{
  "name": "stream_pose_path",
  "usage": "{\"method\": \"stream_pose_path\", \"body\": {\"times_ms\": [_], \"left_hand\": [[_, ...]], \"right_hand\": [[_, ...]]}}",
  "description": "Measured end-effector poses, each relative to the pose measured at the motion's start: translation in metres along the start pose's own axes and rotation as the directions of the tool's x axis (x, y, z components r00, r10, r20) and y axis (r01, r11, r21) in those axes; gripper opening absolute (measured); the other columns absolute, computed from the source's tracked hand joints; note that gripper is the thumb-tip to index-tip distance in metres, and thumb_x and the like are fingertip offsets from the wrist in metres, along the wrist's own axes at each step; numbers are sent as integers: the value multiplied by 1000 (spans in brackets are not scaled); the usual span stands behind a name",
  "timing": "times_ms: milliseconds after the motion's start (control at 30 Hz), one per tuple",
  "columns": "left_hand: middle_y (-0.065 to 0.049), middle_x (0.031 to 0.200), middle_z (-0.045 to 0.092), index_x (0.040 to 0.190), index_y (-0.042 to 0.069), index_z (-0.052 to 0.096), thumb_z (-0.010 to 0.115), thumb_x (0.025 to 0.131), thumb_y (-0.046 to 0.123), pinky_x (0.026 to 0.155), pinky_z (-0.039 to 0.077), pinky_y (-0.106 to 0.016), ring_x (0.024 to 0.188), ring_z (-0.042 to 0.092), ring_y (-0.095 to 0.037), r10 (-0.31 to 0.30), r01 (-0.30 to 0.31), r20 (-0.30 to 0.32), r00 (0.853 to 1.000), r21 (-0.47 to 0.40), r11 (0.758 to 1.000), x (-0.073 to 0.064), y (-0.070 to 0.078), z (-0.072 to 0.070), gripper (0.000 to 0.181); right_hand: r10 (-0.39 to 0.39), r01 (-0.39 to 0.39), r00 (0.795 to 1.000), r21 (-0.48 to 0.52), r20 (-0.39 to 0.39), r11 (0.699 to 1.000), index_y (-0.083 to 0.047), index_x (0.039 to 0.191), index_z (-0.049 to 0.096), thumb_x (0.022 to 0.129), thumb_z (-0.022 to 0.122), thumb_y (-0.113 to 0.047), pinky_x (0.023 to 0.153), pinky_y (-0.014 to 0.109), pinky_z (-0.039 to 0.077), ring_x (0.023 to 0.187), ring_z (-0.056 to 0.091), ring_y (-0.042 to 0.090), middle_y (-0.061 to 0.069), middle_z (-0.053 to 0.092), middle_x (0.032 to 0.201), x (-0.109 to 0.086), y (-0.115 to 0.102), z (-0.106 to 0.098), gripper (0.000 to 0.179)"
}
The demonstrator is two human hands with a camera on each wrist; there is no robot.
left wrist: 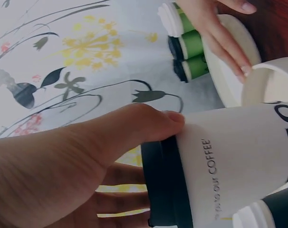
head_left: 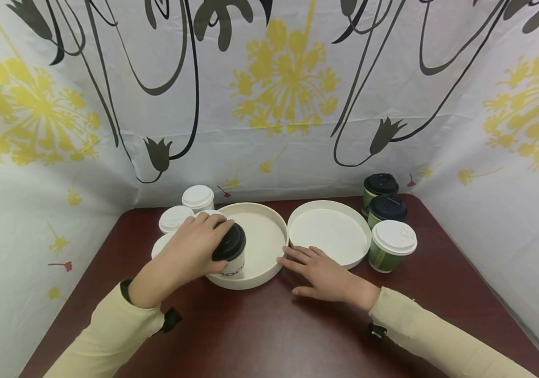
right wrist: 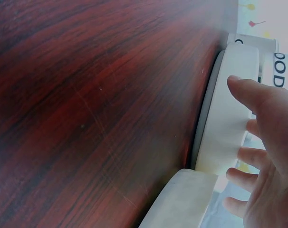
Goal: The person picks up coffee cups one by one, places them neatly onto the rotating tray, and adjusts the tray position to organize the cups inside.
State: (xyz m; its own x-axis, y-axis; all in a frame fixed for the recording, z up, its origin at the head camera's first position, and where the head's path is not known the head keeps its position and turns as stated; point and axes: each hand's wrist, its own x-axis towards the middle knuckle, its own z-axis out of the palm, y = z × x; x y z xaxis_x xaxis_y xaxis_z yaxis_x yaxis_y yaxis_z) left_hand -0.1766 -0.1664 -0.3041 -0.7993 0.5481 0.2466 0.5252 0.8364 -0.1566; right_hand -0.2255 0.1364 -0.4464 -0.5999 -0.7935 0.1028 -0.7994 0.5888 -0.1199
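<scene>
My left hand grips a white paper coffee cup by its black lid, over the near left part of the left round tray. In the left wrist view the thumb lies along the cup just below the lid, with the other fingers behind. My right hand, fingers spread and holding nothing, is at the near side where the left tray meets the right round tray. Its fingertips are close to both rims. Nothing stands in the right tray.
White-lidded cups stand left of the left tray, partly hidden by my left hand. Right of the right tray are a green cup with a white lid and two green cups with black lids. Patterned cloth encloses the dark table.
</scene>
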Motion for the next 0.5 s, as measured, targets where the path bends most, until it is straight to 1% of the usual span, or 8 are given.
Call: {"method": "stream_pose_path", "body": {"times_ms": [200,367,500], "left_hand": [[-14,124,64,130,3,60,86,70,39,89,50,-49,110,59,-34,11,-10,22,1000,-26,1000,6,-3,11,74],[-15,126,64,132,3,59,85,73,39,91,50,-49,111,59,-34,10,-6,70,997,-52,999,10,-6,19,74],[-15,127,64,132,3,59,84,74,40,90,50,-49,112,59,-33,3,2,106,994,-48,999,11,-5,25,73]], "right_hand": [[-3,3,1000,3,-3,1000,-22,154,35,90,67,-45,114,59,33,146,36,36,12,33,161,0,-1,0,75],[-5,5,1000,-5,-4,1000,-22,155,35,90,68,-45,114,59,34,146,36,35,12,32,162,-1,0,1,76],[-9,9,1000,-8,-13,1000,-23,155,34,90,68,-45,114,59,34,146,36,35,12,32,162,-1,1,1,76]]}}
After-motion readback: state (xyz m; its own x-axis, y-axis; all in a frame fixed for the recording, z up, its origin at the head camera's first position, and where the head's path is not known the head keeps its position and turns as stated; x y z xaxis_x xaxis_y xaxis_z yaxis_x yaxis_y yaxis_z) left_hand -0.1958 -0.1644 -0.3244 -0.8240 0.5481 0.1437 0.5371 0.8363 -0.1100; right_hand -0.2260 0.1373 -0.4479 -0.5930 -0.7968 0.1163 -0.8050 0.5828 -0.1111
